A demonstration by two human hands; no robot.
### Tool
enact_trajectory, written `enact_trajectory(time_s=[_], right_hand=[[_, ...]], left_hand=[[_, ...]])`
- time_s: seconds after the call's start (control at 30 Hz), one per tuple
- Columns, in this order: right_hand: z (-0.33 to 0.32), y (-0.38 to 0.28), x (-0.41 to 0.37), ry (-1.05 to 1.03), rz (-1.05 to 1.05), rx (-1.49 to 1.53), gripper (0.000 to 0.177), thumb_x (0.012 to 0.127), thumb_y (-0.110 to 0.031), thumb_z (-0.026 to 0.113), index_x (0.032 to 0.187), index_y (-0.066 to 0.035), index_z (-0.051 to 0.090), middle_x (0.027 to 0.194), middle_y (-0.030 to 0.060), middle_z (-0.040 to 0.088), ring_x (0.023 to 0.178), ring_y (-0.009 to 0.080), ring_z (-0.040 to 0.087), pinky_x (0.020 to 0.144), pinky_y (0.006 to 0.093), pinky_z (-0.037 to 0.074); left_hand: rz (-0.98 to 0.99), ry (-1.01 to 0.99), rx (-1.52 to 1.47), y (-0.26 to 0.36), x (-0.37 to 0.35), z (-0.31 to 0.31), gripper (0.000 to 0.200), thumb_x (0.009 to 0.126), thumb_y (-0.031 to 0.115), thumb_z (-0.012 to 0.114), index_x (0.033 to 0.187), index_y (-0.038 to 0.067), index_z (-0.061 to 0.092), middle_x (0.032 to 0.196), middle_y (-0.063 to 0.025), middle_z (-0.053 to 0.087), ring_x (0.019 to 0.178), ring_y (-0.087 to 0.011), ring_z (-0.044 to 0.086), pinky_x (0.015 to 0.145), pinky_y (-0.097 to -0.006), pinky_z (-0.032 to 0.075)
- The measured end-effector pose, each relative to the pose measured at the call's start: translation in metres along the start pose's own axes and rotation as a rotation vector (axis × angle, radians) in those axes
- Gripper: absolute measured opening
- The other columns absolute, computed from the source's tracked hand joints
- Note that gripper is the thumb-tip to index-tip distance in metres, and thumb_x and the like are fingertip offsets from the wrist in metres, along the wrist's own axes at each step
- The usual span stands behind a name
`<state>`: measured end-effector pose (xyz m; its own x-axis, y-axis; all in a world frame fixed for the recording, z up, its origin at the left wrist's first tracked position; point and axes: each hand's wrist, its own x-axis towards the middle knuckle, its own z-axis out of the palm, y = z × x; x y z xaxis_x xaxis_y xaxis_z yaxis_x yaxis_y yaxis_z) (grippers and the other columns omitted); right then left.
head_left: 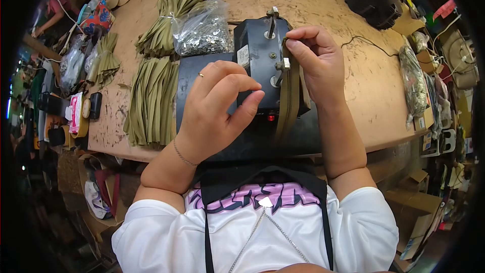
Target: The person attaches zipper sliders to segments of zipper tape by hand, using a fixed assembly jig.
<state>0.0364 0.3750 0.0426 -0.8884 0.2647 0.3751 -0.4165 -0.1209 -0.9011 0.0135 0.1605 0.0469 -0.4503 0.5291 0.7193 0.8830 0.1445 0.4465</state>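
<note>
My right hand pinches the top end of an olive zipper tape between thumb and forefinger. The tape hangs down along the right side of a black metal machine, which has two upright posts with metal fittings and a small red light at its front. Left of the machine's front post, my left hand is closed in a pinch. Anything between its fingertips is too small to make out. A clear plastic bag of small metal pieces, seemingly zipper sliders, lies beyond my left hand.
Bundles of olive tapes lie on the wooden table at the left, with another tied bundle behind. A black cable runs to the right. Plastic-wrapped goods line the right edge. A person's arm shows far left.
</note>
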Motion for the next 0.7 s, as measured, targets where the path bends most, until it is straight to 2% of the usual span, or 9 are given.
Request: enact_trajectory(time_s=[0.13,0.23,0.33,0.53,0.7], right_hand=[[0.0,0.002,0.001,-0.012,0.004,-0.043,0.01,0.091,-0.001,0.065,0.1,-0.002,0.066,0.088,0.0001,0.066,0.078,0.0051,0.06,0.069,0.0196,0.049],[0.001,0.003,0.0,-0.019,0.02,-0.015,0.01,0.091,-0.001,0.065,0.1,-0.002,0.066,0.088,0.0,0.066,0.079,0.005,0.06,0.069,0.0197,0.049],[0.003,0.005,0.001,-0.007,0.012,-0.024,0.009,0.091,-0.001,0.065,0.1,-0.002,0.066,0.088,0.0,0.066,0.079,0.0053,0.06,0.07,0.0197,0.05],[0.004,-0.003,0.0,-0.003,-0.009,-0.015,0.011,0.091,0.0,0.065,0.101,-0.001,0.065,0.091,0.0018,0.067,0.082,0.0069,0.062,0.074,0.0208,0.051],[0.003,-0.016,-0.004,-0.006,-0.084,-0.013,0.014,0.09,0.001,0.065,0.104,0.001,0.065,0.095,0.0044,0.068,0.087,0.0085,0.064,0.077,0.0215,0.052]], left_hand=[[-0.013,-0.007,-0.015,-0.003,-0.001,0.001,0.011,0.081,-0.001,0.07,0.09,0.001,0.064,0.089,-0.0116,0.06,0.079,-0.0241,0.059,0.07,-0.0312,0.048],[-0.022,0.01,-0.026,-0.006,-0.001,0.005,0.012,0.081,0.007,0.073,0.088,0.006,0.064,0.089,-0.0099,0.06,0.078,-0.0282,0.058,0.071,-0.0365,0.046],[-0.013,-0.006,-0.029,-0.004,0.005,0.003,0.009,0.081,-0.002,0.07,0.088,0.001,0.064,0.087,-0.0108,0.06,0.078,-0.0234,0.059,0.069,-0.031,0.047],[-0.037,0.107,-0.024,-0.008,0.029,0.006,0.009,0.084,0.004,0.07,0.092,0.001,0.067,0.088,-0.0082,0.06,0.079,-0.0197,0.059,0.07,-0.0283,0.047],[0.032,0.142,0.02,-0.016,0.055,0.016,0.014,0.084,0.006,0.071,0.097,0.001,0.07,0.087,-0.0072,0.061,0.081,-0.019,0.06,0.073,-0.028,0.047]])
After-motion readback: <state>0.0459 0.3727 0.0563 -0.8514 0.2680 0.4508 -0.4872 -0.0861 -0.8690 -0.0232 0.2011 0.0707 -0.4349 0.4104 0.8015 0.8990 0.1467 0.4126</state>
